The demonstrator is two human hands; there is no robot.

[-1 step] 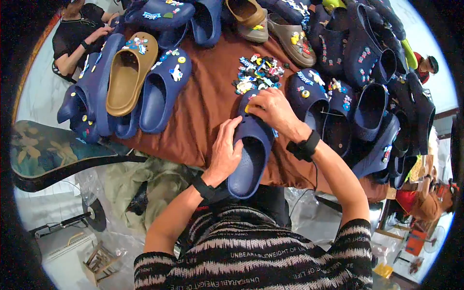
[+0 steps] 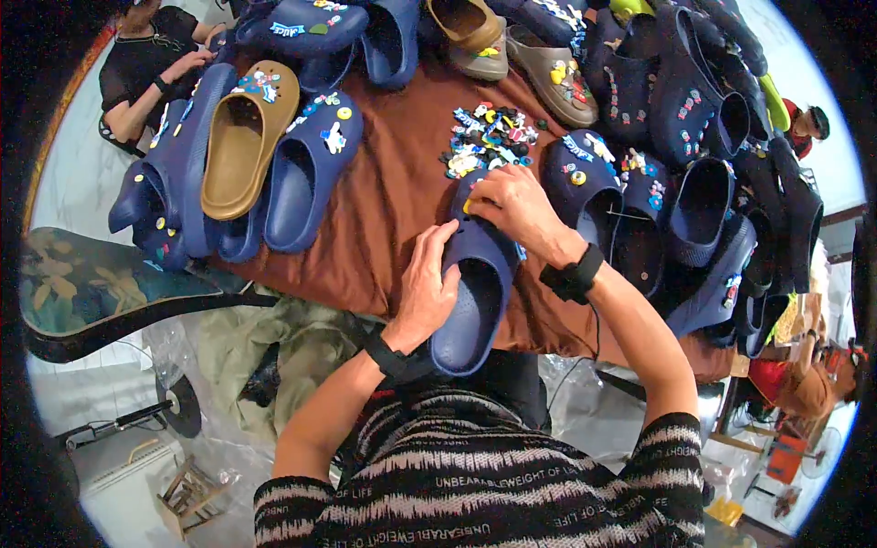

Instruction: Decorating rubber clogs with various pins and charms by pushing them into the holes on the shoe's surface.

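Note:
A navy blue clog point(image 2: 470, 320) lies in front of me, its toe pointing away and its heel at the near table edge. My left hand point(image 2: 423, 292) grips its left side, with fingertips near the upper and the thumb by the opening. Over the toe, the closed fingers of my right hand point(image 2: 521, 205) pinch at a small shoe charm point(image 2: 472, 194), of which only a yellow part shows. Another charm peeks out at the clog's right side. Just beyond the toe is a pile of colourful shoe charms point(image 2: 489, 137).
Brown cloth point(image 2: 384, 183) covers the table. Decorated navy clogs point(image 2: 694, 210) crowd the right side. To the left, a tan clog point(image 2: 242, 155) rests among more navy ones, and a brown-grey clog point(image 2: 553, 78) lies at the back. A co-worker point(image 2: 146, 82) is at the far left.

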